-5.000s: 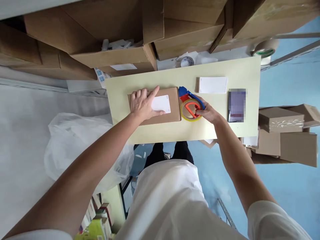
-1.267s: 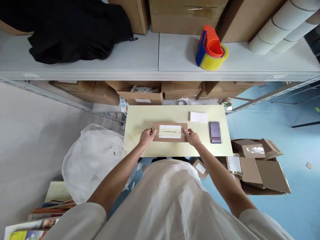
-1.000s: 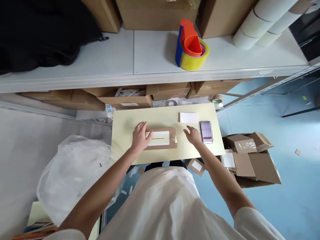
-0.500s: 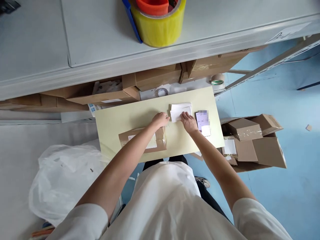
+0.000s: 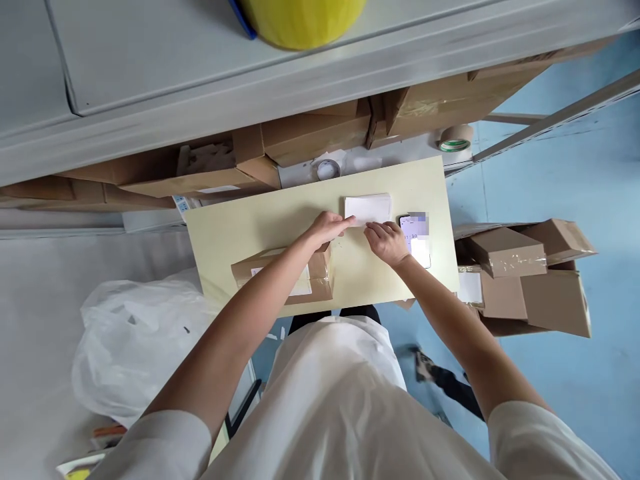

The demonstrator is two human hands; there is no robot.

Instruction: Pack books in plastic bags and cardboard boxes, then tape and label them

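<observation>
A small stack of white paper slips (image 5: 369, 207) lies on the pale yellow table (image 5: 290, 208), its edges fairly even. My left hand (image 5: 329, 227) pinches the stack at its near left corner, with the index finger stretched along the edge. The near edge of the same stack is between the curled fingertips of my right hand (image 5: 387, 242). A phone with a lit screen (image 5: 409, 227) lies just right of that hand. Partly under my left forearm is a taped cardboard box (image 5: 320, 280) with a white label.
Above the table runs a grey shelf (image 5: 165, 67) with a yellow tape roll (image 5: 305, 23) on it. Behind stand open cardboard boxes (image 5: 310, 140) and tape rolls (image 5: 329, 169). A carton of boxes (image 5: 555, 300) is at right, a clear plastic bag (image 5: 135, 340) at left. Another person's foot (image 5: 424, 365) shows below.
The slips, fanned out before, now lie squared up. My left hand has moved right onto the stack, and my right hand has slid off its top to the near edge. The view has shifted.
</observation>
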